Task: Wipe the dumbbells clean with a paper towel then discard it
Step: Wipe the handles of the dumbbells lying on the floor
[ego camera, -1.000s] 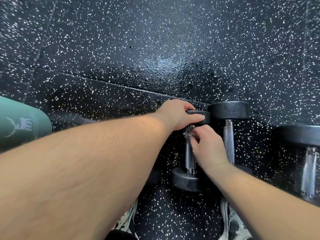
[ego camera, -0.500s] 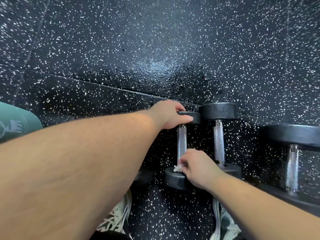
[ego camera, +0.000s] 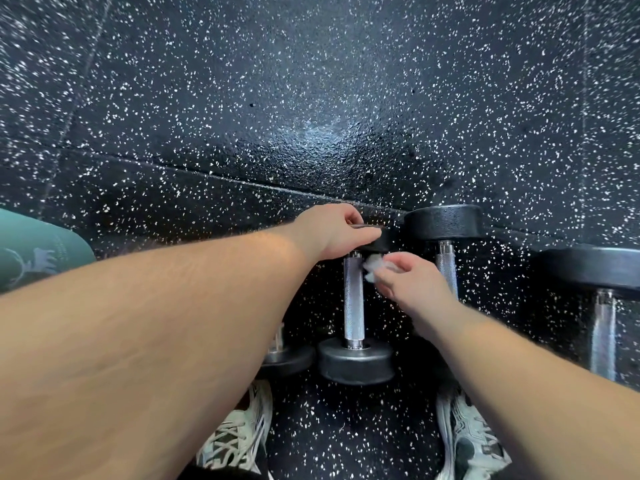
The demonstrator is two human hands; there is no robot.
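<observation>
A small dumbbell point(ego camera: 354, 306) with black ends and a knurled steel handle lies on the speckled black floor. My left hand point(ego camera: 334, 233) grips its far end. My right hand point(ego camera: 407, 285) pinches a crumpled white paper towel point(ego camera: 372, 268) just right of the handle's far part, beside the bar. A second dumbbell point(ego camera: 445, 225) lies to the right, its near end hidden behind my right hand. A larger dumbbell point(ego camera: 602, 268) lies at the far right. Part of another dumbbell point(ego camera: 284, 355) shows under my left forearm.
My two light sneakers point(ego camera: 235, 441) point(ego camera: 467, 441) stand just short of the dumbbells. A green sleeve or trouser leg with a white deer print point(ego camera: 34, 247) is at the left edge. Speckled rubber floor tiles point(ego camera: 311, 116) stretch beyond the row.
My right hand slid with the towel from the handle's far part to its near end, then back up; it now holds the towel beside the bar. My left hand stayed on the far end.
</observation>
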